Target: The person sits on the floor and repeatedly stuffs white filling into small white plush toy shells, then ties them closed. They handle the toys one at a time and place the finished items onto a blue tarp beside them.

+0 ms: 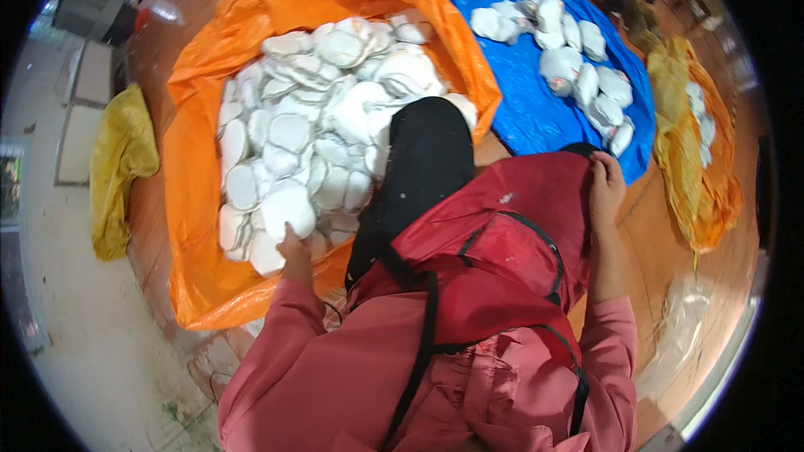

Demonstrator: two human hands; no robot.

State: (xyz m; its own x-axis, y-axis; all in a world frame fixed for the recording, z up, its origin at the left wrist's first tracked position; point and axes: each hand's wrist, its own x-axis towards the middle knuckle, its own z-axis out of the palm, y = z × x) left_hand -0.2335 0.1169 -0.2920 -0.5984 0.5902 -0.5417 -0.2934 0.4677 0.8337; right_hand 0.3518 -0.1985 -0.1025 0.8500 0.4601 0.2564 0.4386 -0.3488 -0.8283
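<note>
A big pile of white oval cloth pads [335, 117] fills an orange plastic sheet with raised edges [191, 192] on my left. At the pile's near edge, my left hand [295, 258] is closed on one white oval pad [287, 209], its fingers partly hidden by it. My right hand [608, 191] is at my right knee, fingers curled against the edge of the red apron [536, 192] across my lap. Farther right, bundles of white pads [561, 67] lie on a blue plastic sheet [523, 109].
At far right stands a yellow and orange sack [682, 159] with more white items in it. A crumpled yellow sack [121, 172] lies at the left by a pale wall [63, 285]. Clear plastic [682, 318] lies on the tiled floor [641, 264] at right.
</note>
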